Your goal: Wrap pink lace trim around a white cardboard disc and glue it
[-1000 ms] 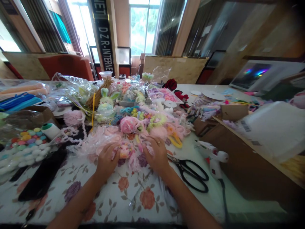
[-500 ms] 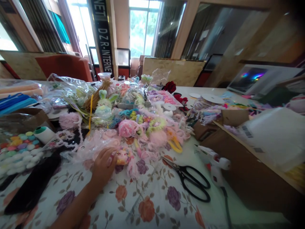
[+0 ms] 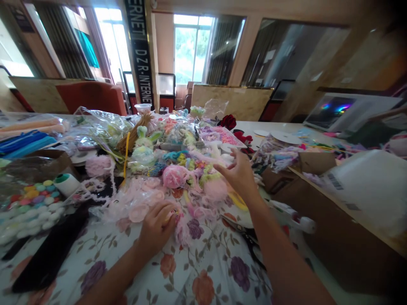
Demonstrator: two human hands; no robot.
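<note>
My left hand (image 3: pixel 157 226) is closed over a small doll face with pink yarn hair (image 3: pixel 182 234) lying on the flowered tablecloth. The fingers hide most of the face. Over the craft pile, my right hand (image 3: pixel 240 173) reaches forward with thumb and fingers apart and nothing between them. Below it lie a fluffy pale pink bundle (image 3: pixel 213 189) and a yellow loop (image 3: pixel 237 201). A pink yarn ball (image 3: pixel 174 176) rests between the two hands, farther back. My right forearm partly covers the black-handled scissors (image 3: pixel 252 250).
A white glue gun (image 3: pixel 299 218) lies beside a cardboard box (image 3: pixel 337 241) on the right. At left are a bag of colored pompoms (image 3: pixel 36 212), a thread spool (image 3: pixel 66 183) and a long black object (image 3: pixel 51 250). Red flowers (image 3: pixel 228 122) stand at the back.
My right hand has come into view and stretched over the pile. My left hand has shifted right and now covers more of the doll face. The view has tilted up slightly.
</note>
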